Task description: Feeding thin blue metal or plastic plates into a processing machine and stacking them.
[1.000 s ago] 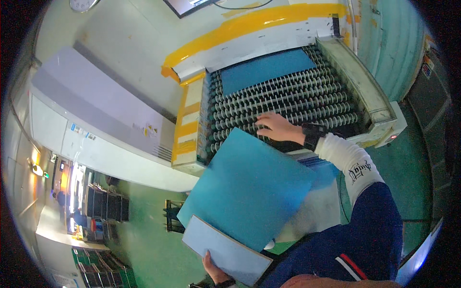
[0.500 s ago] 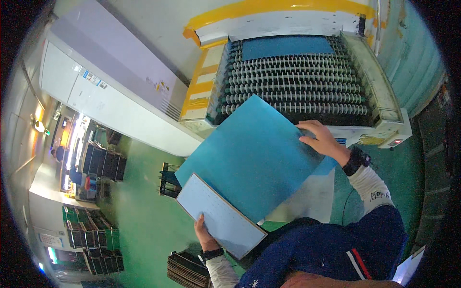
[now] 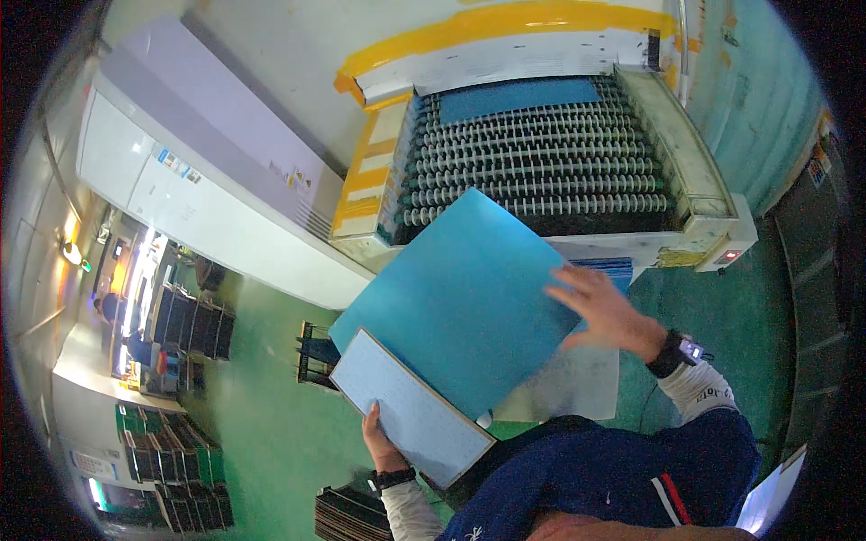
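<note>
A large blue sheet [image 3: 460, 288] lies tilted in front of me, just short of the roller machine. Over its lower left edge rests a narrow pale board [image 3: 415, 410] with a thin brown rim. My left hand [image 3: 383, 442] grips this board by its lower left side, thumb on top and the other fingers hidden beneath. At the sheet's right edge is my right hand [image 3: 600, 307], fingers spread and slightly blurred; nothing shows in its grasp. Whether its fingertips touch the sheet I cannot tell.
Ahead stands a machine with rows of white roller discs [image 3: 532, 171]; another blue panel [image 3: 519, 99] lies at their far end. Blue sheets [image 3: 609, 269] are stacked below its front edge. A long white cabinet [image 3: 216, 198] flanks it left. Stacked boards [image 3: 347, 514] stand low left; a black rack [image 3: 316, 352] is on the floor.
My right hand has opened wider at the sheet's right edge, its fingers now spread. The blue corner that showed below that hand is out of sight. My left hand keeps its hold.
</note>
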A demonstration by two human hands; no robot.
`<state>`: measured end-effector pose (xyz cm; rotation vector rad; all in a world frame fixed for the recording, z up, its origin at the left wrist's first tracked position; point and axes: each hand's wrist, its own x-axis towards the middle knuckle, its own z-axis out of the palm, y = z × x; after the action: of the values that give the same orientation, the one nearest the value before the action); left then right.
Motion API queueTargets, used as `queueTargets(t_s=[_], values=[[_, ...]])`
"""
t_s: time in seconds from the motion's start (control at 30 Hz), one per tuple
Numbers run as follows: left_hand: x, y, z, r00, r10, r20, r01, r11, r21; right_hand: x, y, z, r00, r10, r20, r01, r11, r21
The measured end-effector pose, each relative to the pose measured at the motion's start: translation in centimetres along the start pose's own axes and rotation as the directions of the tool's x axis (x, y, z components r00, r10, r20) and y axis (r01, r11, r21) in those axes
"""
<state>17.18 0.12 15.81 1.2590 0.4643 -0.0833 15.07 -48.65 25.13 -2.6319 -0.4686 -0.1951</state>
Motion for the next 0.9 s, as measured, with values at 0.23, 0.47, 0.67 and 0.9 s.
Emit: queueTargets(t_s=[0.23,0.47,0.67,0.9], values=[[0.7,0.7,0.9,0.992,-0.043,0.117,0.045,0.999,-0.014,1.1,-5.8,7.6,0.967,-0.217,0.131,0.213,0.976,0.043],[-0.5,1.6,2.3,0.985,-0.095,0.145,0.112,0.987,-0.116,2.1,-5.2,10.0,0.979,-0.205,-0.02,0.204,0.978,-0.038],[-1.1,0.4,-0.1,0.981,-0.029,0.194,0.076,0.967,-0.243,3.5,-3.8,8.8,0.961,-0.249,-0.116,0.235,0.964,-0.123],[-2.1,-0.7,-1.5,0.977,0.194,0.089,-0.12,0.846,-0.519,5.2,-0.3,3.5,0.929,-0.304,-0.209,0.26,0.941,-0.215]])
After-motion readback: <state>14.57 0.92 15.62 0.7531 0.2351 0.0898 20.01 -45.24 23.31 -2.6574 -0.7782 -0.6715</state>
